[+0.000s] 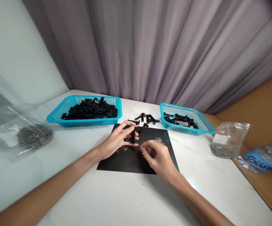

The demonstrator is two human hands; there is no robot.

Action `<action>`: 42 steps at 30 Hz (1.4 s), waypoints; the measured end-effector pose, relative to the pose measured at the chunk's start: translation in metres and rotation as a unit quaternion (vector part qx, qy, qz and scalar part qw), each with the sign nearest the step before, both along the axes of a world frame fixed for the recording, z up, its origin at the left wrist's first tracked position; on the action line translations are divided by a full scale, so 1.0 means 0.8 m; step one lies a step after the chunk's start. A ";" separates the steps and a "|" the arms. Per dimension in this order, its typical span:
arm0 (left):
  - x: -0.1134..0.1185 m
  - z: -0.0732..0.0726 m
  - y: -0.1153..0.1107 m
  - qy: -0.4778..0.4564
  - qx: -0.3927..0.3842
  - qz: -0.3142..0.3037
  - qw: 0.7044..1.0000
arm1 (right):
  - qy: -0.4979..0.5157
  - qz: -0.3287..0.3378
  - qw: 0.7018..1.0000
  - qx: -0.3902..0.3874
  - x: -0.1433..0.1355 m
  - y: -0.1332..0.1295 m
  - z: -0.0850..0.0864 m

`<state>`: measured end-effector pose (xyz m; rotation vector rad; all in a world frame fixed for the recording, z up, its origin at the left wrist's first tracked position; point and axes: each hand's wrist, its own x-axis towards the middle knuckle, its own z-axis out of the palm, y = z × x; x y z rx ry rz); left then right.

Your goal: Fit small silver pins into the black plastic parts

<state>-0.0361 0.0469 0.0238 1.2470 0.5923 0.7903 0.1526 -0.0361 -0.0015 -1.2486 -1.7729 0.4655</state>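
Note:
My left hand [119, 138] holds a black plastic part [133, 137] upright between thumb and fingers, above a black mat [126, 164]. Just to its right, my right hand [156, 154] is closed in a pinch on a small, thin metal piece [145, 153]. A pile of small metal pieces [125, 148] lies on the mat beneath my left hand, partly hidden by it. Another pile of small metal pieces [159, 141] sits behind my right hand. Several loose black parts [151, 119] lie at and beyond the mat's back edge.
A blue basket [88, 121] full of black parts stands at the back left; a second blue basket [185, 130] with fewer stands at the back right. Bags of metal pieces lie left [34, 135] and right [223, 149]. A plastic bottle [263, 159] lies far right.

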 end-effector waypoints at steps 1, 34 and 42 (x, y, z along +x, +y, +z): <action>0.001 0.001 -0.001 -0.016 -0.013 -0.010 1.000 | 0.023 -0.001 1.000 -0.016 0.003 0.001 0.003; 0.019 -0.004 -0.013 -0.022 -0.039 -0.024 0.999 | 0.129 0.015 0.991 -0.026 0.027 0.005 0.033; 0.021 -0.002 -0.020 0.046 -0.010 0.040 0.998 | 0.132 -0.004 0.987 -0.087 0.025 0.004 0.027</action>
